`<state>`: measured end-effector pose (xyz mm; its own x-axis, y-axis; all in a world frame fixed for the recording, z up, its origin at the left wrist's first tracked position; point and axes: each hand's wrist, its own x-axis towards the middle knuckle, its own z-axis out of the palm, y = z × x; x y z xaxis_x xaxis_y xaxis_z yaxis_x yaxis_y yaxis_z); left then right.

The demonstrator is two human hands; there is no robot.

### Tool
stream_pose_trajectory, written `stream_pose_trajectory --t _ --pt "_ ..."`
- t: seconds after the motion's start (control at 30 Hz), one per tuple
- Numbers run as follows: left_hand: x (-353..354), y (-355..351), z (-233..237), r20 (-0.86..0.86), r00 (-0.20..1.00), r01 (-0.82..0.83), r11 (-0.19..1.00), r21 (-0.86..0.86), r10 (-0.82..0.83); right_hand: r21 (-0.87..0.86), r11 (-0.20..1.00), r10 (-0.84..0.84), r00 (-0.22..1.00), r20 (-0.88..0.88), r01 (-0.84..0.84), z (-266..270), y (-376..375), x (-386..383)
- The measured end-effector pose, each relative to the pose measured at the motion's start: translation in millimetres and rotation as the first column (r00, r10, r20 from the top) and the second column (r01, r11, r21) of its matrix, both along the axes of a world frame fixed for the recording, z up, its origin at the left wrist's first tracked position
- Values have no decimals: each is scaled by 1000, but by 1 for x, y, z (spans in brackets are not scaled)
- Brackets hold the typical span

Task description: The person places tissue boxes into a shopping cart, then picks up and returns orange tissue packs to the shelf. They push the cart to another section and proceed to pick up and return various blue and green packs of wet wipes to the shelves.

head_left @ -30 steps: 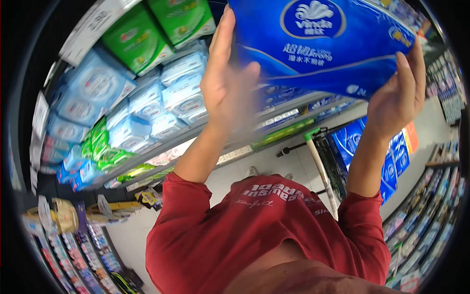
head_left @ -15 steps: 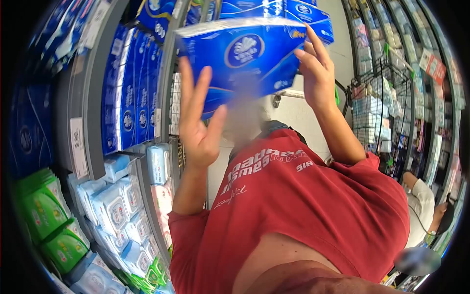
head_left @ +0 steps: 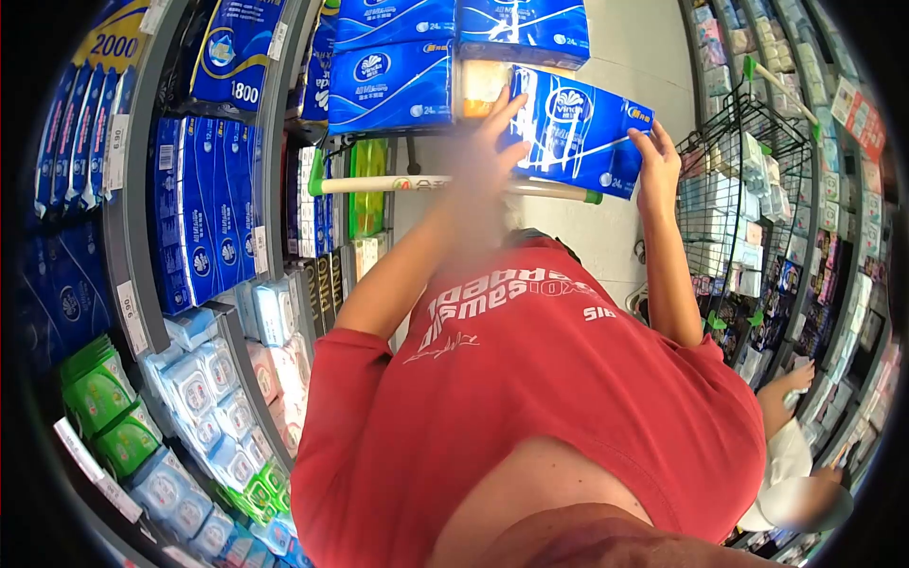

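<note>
Nearest lies the red shirt (head_left: 530, 369), soft cloth with slack folds and pale lettering; beyond it the forearms reach out, the left wrist lost in blur. The left hand (head_left: 500, 137) has its fingers apart and laid against one end of a blue pack (head_left: 568, 131); the right hand (head_left: 656, 170) takes the other end, thumb and fingers bent round the corner, so the pack hangs between the two, tilted, just above and beyond a white handle bar (head_left: 365, 185) with green end caps. The step in hand looks to be holding the pack level with the stack beyond the bar; its limp film calls for even support at both ends. The pack is a rounded block in glossy plastic, its face streaked with white glare; past the bar lie more blue packs (head_left: 390, 80) of the same boxy shape, with a pale orange package (head_left: 483, 83) beside them. To the left, shelves carry upright blue packs (head_left: 204, 208), flat green packs (head_left: 99, 383) and plump pale-blue packs (head_left: 199, 379); to the right stands a black wire basket (head_left: 720, 151), thin and open-meshed, with another person's sleeve (head_left: 786, 464) lower down; farthest off, smooth pale floor tiles (head_left: 630, 47).
</note>
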<state>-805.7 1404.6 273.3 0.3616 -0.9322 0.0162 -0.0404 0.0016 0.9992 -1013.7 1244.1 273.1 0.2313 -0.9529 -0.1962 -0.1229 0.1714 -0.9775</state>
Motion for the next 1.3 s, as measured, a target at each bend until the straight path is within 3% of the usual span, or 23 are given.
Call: stream_pose_trajectory --t 0.13,0.2,0.27,0.33,0.4,0.43,0.47,0.53,0.57,0.67,0.7,0.83,1.07,1.2,1.3 --pt "11 -32 -23 -17 993 -115 993 38 116 12 996 86 994 -65 -85 2 -35 28" --pt "29 -42 -35 6 987 -159 987 36 159 8 984 179 984 -21 -179 -17 -51 46" --pt "44 -45 -40 164 957 -253 965 61 241 30 965 256 960 114 -261 -29 -55 64" --pt "51 -46 -48 109 948 -307 950 60 299 -2 957 285 942 177 -289 -50 -57 76" --pt "48 -47 -49 246 906 -345 938 -42 345 35 945 314 935 166 -324 -57 -54 76" --pt "43 -45 -50 252 900 -357 933 -36 355 -42 949 317 939 131 -314 -72 -53 72" --pt "32 -39 -45 371 855 -385 923 -14 362 -120 945 315 944 97 -303 -83 -53 69" --pt "6 -26 -37 592 727 -446 895 20 349 -109 935 349 931 109 -338 -88 -45 57" --pt "-6 -18 -45 690 620 -458 886 -67 373 -98 935 352 929 113 -342 -94 -40 50" --pt "-31 -2 -46 721 611 -496 868 27 327 32 907 415 905 98 -419 -85 -26 40" --pt "-31 -4 -47 703 624 -484 875 5 341 10 882 469 880 75 -471 -83 -23 40" --pt "-16 -15 -48 782 541 -489 872 -8 310 -23 926 378 925 35 -377 -84 -11 49" --pt "-3 -16 -55 726 540 -540 837 -87 425 -73 862 497 865 -76 -502 -76 -16 48" --pt "3 -22 -57 751 492 -537 832 -136 440 -125 868 473 876 -93 -481 -90 -13 52" --pt "7 -22 -63 737 530 -531 842 -98 420 -291 867 393 914 -100 -404 -92 -2 60"
